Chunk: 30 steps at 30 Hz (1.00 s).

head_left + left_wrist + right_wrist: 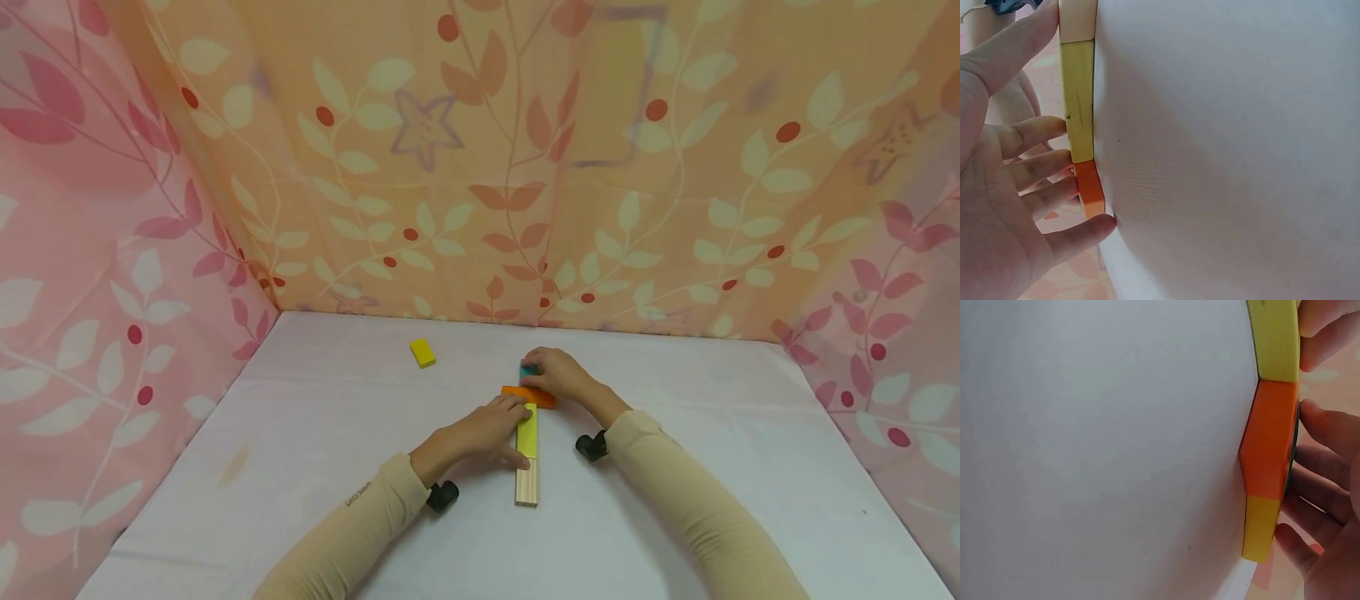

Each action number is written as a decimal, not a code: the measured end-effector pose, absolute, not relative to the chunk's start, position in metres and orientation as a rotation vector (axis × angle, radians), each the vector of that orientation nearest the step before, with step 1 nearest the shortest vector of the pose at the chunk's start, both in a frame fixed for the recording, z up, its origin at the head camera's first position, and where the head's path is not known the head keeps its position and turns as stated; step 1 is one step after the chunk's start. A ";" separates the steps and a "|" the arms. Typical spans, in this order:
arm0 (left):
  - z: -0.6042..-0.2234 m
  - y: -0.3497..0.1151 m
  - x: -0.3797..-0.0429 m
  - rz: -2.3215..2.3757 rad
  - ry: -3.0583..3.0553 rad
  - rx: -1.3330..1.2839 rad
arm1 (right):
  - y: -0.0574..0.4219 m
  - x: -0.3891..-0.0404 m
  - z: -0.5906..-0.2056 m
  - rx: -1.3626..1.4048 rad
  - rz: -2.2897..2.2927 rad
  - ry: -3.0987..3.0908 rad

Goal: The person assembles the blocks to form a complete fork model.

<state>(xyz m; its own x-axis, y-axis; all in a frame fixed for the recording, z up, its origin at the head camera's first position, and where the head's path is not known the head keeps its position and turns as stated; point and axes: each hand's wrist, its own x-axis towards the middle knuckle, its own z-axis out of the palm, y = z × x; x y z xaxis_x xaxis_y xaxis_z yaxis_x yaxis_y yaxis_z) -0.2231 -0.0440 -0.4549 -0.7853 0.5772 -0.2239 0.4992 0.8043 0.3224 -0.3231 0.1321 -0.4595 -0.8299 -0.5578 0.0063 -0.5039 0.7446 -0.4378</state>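
Observation:
A row of flat toy blocks lies on the white cloth in the head view: a plain wood block (527,490) nearest, then a light yellow block (528,437), then an orange block (546,400) set crosswise. My left hand (483,429) spreads along the row, thumb at the wood block and fingertips touching the light yellow and orange blocks. Beyond the orange block, my right hand (561,375) pinches a teal block (528,372), partly covered by the fingers. In the right wrist view a deeper yellow block (1261,528) adjoins the orange one, below the right fingers.
A loose yellow block (423,352) lies at the back, left of the row. Floral curtains (480,208) close off the back and both sides of the cloth-covered table (300,467). A black wrist camera (442,497) hangs below the left sleeve.

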 end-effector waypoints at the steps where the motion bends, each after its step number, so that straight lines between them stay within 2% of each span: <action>1: -0.455 -0.044 -0.223 0.352 2.679 0.825 | 0.132 -0.323 -0.460 -0.857 -0.653 2.820; 9: -0.453 -0.042 -0.222 0.347 2.665 0.833 | 0.134 -0.320 -0.461 -0.785 -0.673 2.819; 15: -0.454 -0.041 -0.222 0.341 2.664 0.833 | 0.138 -0.313 -0.459 -0.841 -0.689 2.860; 30: -0.449 -0.042 -0.221 0.350 2.653 0.793 | 0.156 -0.280 -0.441 -0.747 -1.005 2.823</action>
<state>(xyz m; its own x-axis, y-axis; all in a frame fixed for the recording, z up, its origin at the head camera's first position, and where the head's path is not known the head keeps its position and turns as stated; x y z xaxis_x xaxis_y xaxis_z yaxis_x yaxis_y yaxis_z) -0.2211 -0.0417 -0.4490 -0.7826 0.5667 -0.2578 0.4806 0.8131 0.3286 -0.2797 0.1562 -0.4410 -0.8817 -0.4591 0.1083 -0.4243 0.6717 -0.6073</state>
